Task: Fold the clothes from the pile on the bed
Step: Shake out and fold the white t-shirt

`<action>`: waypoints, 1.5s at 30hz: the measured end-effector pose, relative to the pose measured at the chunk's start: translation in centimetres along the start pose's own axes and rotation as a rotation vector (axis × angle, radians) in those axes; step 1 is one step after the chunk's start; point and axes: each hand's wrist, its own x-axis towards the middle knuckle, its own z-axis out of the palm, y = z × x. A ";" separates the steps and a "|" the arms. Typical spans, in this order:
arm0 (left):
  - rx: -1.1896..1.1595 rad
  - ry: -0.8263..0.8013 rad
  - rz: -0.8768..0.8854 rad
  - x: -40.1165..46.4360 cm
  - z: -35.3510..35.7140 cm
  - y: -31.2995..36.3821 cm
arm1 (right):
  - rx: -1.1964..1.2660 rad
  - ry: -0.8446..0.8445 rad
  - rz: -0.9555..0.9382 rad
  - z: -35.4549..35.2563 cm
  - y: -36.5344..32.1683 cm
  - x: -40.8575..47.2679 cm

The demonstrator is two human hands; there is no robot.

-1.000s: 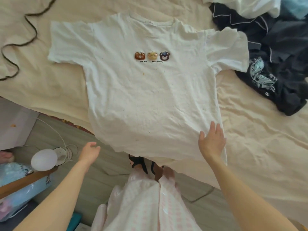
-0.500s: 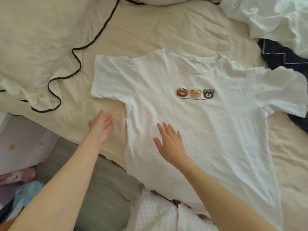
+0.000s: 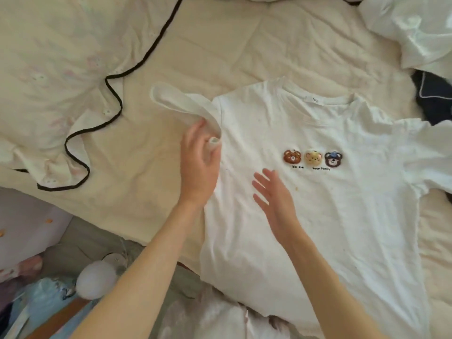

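- Bedroom, cream bed (image 3: 244, 45) fills most of the view; its near edge runs along the lower left, with the floor and some clutter below it.
- White t-shirt (image 3: 330, 204) lies face up across the near right part of the bed, three bear patches (image 3: 313, 157) showing, collar toward the far edge, hem hanging a bit over the near edge. Spread flat so the sides can be folded in, my read.
- Left hand (image 3: 199, 165) grips the left sleeve (image 3: 181, 104), fingers curled round the cloth near the armpit seam. The sleeve is lifted off the bed and twisted, its cuff pointing toward the far left. Looks like the start of flipping it in over the chest.
- Right hand (image 3: 275, 199) is flat and relaxed, fingers straight, on or just over the shirt front left of the bears; contact can't be confirmed. Likely there to pin the body so it does not slide as the sleeve comes over.
- Hands are apart, near each other, both on the shirt's left half.
- Right sleeve (image 3: 430, 157) is spread out flat, not yet folded.
- Pile of clothes (image 3: 430, 99) at the far right corner: dark garment with white fabric (image 3: 415, 28) above it, waiting.
- Cream pillowcase with black piping (image 3: 61, 77) rumpled at the far left of the bed, apart from the shirt.
- Task is early: nothing seen folded yet.
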 end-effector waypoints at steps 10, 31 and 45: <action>0.607 -0.508 0.325 -3.7 1.3 -3.0 | -0.579 0.355 -0.286 -4.3 -6.3 4.4; -0.079 -0.435 -0.735 -5.6 -2.1 -7.8 | -1.072 0.292 -0.695 6.3 -9.4 13.4; 0.647 -0.310 -0.043 -6.1 0.4 -2.2 | -1.483 0.076 -0.611 -9.8 4.9 4.0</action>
